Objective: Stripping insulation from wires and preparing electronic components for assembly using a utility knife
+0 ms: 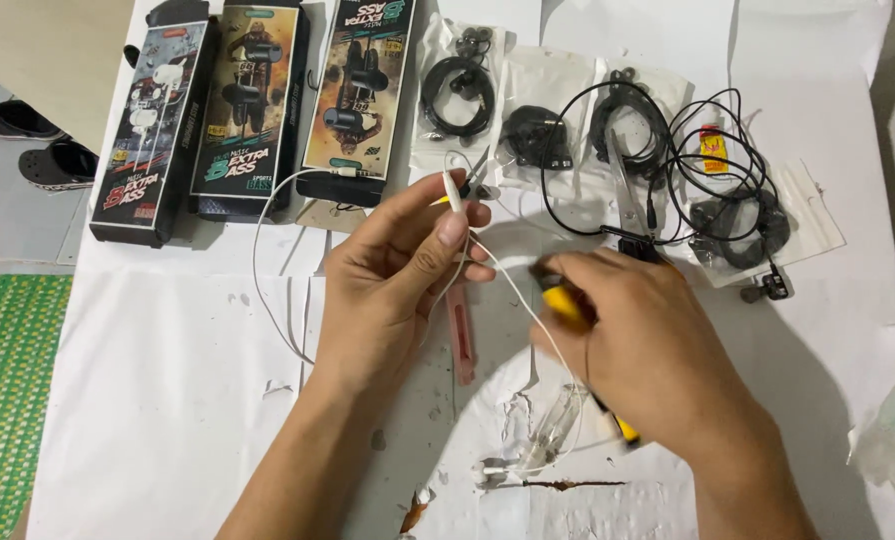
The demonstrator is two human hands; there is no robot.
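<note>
Left hand [397, 270] pinches a white earphone cable [267, 250] while the right hand [627, 340] grips a yellow-handled tool [567, 305], seemingly mid-repair, black earphones [727, 215] lying untouched far right.

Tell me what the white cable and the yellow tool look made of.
White cable: looks like smooth rubbery plastic sheathing; it bends in a loose loop. Yellow tool in the right hand: probably glossy hard plastic; blurred and mostly hidden.

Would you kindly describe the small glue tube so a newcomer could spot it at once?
Look along the row of clear earphone bags at the far edge of the white paper-covered table. Right of them, amid tangled black cables, lies the glue tube, the only yellow-and-red item there.
</note>
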